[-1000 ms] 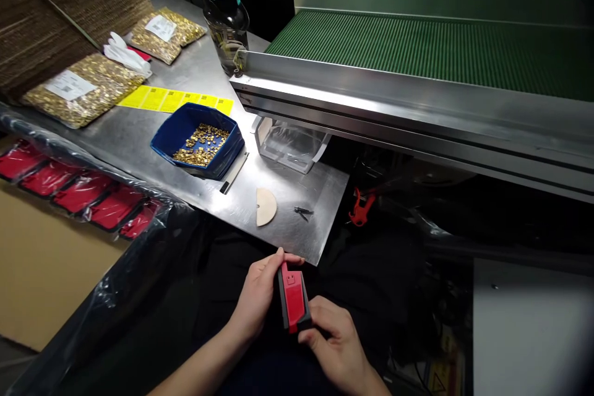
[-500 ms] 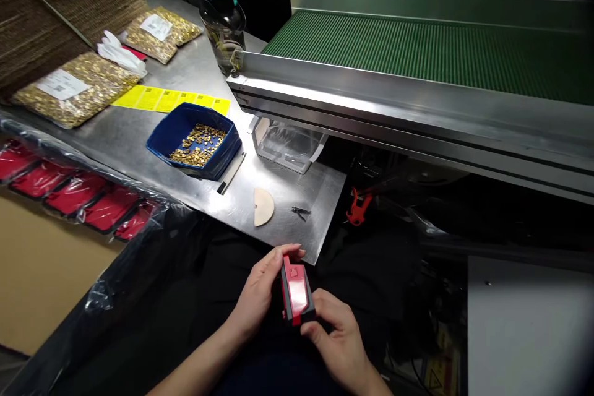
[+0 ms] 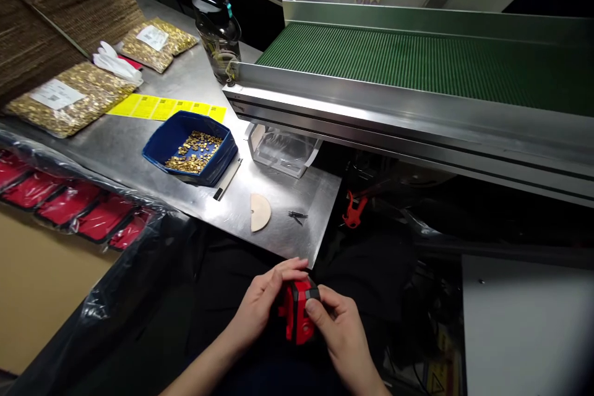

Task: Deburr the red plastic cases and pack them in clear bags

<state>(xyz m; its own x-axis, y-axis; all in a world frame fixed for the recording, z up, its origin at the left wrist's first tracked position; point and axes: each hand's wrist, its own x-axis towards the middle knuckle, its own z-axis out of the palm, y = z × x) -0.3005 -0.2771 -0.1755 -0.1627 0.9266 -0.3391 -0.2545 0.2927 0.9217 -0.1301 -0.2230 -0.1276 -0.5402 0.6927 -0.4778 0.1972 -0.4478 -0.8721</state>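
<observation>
A small red and black device (image 3: 299, 312) is held between both hands just off the table's near corner. My left hand (image 3: 264, 297) lies along its left side and top, fingers reaching over the far end. My right hand (image 3: 336, 320) pinches its black right part between thumb and fingers. On the metal table (image 3: 297, 244) beyond the hands are a half-round wooden piece (image 3: 260, 212) and a small dark tool (image 3: 297, 216). A blue bin (image 3: 158, 147) of small gold pieces (image 3: 195, 151) stands further left.
A green conveyor (image 3: 371, 59) with a metal side rail crosses the right. A clear tray (image 3: 283, 151) sits under its edge. At the back left are bags of gold pieces (image 3: 69, 99), yellow labels (image 3: 164, 107) and a dark bottle (image 3: 218, 34). An orange tool (image 3: 354, 209) is right of the table.
The device has turned in the hands, now showing a different red side with a black part. My left fingers have moved over its far end. The view has shifted slightly.
</observation>
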